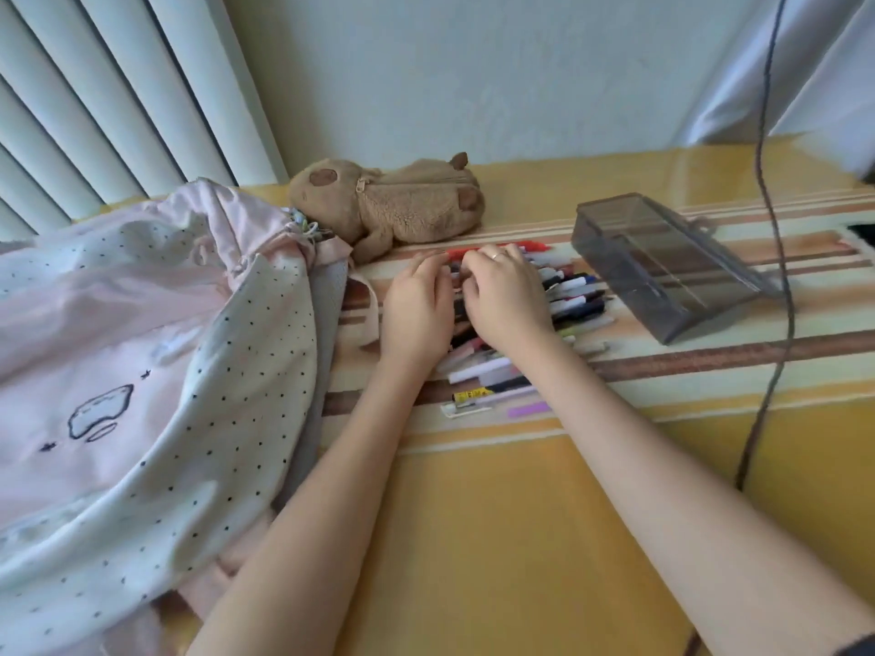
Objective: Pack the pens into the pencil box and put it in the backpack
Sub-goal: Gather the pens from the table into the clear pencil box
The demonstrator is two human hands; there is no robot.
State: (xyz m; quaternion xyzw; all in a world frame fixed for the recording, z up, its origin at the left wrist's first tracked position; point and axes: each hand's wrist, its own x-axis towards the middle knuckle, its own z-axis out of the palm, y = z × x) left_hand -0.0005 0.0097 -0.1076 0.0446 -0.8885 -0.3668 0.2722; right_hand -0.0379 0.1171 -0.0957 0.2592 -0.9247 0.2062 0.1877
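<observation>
Dozens of pens [511,333] are pressed together on the striped cloth by the left hand [416,307] and right hand [504,295], fingers curled around them; the clear pencil box [663,267] is left just beside, the pink backpack [156,348] opposite; loosely gathered, some pens could be scattered.

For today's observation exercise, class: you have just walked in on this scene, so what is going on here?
A person has both hands on a row of pens spread on a striped cloth. The left hand and right hand rest on top of them, seemingly gathering them; whether either grips a pen is unclear. The clear pencil box sits to the right, with no pens visible inside. A pink backpack lies to the left, and a plush animal pouch lies behind.
</observation>
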